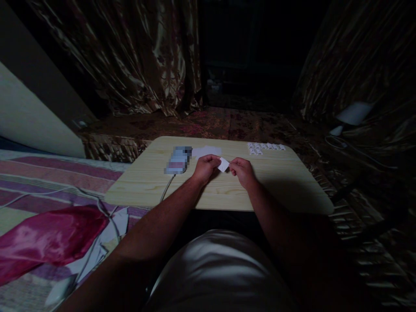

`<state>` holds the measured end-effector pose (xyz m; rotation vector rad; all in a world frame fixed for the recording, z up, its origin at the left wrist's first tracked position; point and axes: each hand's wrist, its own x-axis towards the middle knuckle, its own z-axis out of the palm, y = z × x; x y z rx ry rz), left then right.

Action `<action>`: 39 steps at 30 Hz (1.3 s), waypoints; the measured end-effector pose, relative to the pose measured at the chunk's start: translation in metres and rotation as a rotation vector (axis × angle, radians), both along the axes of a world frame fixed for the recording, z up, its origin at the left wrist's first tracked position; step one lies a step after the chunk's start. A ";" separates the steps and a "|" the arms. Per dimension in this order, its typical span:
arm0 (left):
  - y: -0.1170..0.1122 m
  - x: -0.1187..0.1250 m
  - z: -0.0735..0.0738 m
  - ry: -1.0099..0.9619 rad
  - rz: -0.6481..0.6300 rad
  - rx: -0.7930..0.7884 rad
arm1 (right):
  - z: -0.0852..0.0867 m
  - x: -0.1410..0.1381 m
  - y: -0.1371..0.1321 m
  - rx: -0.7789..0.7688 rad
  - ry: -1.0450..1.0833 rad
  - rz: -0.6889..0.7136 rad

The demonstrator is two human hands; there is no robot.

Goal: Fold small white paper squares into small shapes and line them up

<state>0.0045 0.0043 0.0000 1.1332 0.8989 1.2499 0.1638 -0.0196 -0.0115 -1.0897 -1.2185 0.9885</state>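
Note:
A small folded piece of white paper (223, 165) is held up over the table, showing a diamond-like outline. My left hand (207, 168) is closed, pinching the paper at its left edge between thumb and fingers. On the other side my right hand (241, 170) is also closed, its fingertips at the paper's right corner. White paper sheets (206, 151) lie flat just beyond my left hand. Several small folded paper pieces (267, 146) sit in rows near the table's far right corner.
The light wooden table (139, 190) has rounded corners. A phone (178, 160) with a cable lies left of my hands. Beside the table, a pink bag (55, 238) and cables rest on a striped bedcover (107, 175). A white lamp (354, 113) stands back right.

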 end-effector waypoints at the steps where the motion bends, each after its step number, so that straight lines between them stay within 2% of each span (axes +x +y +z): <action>1: -0.001 0.000 0.000 -0.003 0.000 0.004 | 0.000 0.000 0.000 0.001 0.006 0.004; 5: -0.005 0.001 0.003 0.001 -0.022 0.021 | -0.001 0.000 0.000 -0.004 0.010 0.012; 11: -0.004 0.000 0.005 0.013 -0.036 0.029 | 0.001 -0.002 -0.001 0.017 -0.084 -0.048; 15: -0.004 0.000 0.004 0.007 -0.048 0.027 | 0.000 -0.004 0.000 0.021 -0.114 0.003; 39: -0.004 0.000 0.001 0.024 -0.034 0.121 | 0.000 -0.002 -0.002 -0.012 -0.020 0.052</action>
